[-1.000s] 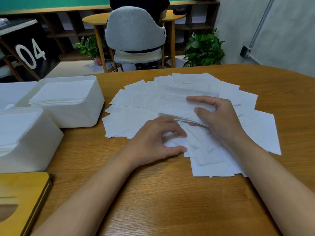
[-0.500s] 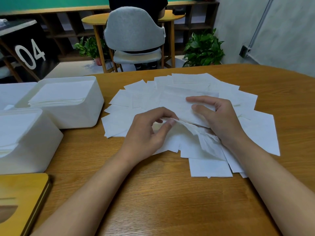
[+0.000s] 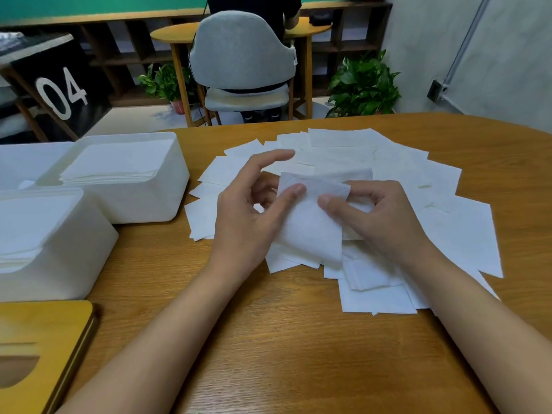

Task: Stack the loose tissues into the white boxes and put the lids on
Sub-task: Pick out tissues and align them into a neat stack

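Note:
Several loose white tissues [image 3: 418, 180] lie fanned out across the wooden table. Above them a small stack of tissues [image 3: 310, 228] is held up between both hands. My left hand [image 3: 248, 216] pinches its left edge with the thumb on top, index finger raised. My right hand [image 3: 379, 222] pinches its right side, thumb on the front. Two white boxes stand at the left without lids: the far box [image 3: 167, 201] and the near box [image 3: 80, 264], each holding a pile of tissues. A wooden lid [image 3: 44, 339] with an oval slot lies at the front left.
A third white box [image 3: 27, 156] shows partly at the far left. Beyond the table stand a grey chair [image 3: 242, 55] with a person seated behind it, a round wooden table [image 3: 176, 34] and two potted plants [image 3: 364, 85].
Both hands have lifted a small stack of tissues off the spread and now hold it up between them. Earlier my right hand pressed on the pile and my left picked at tissues.

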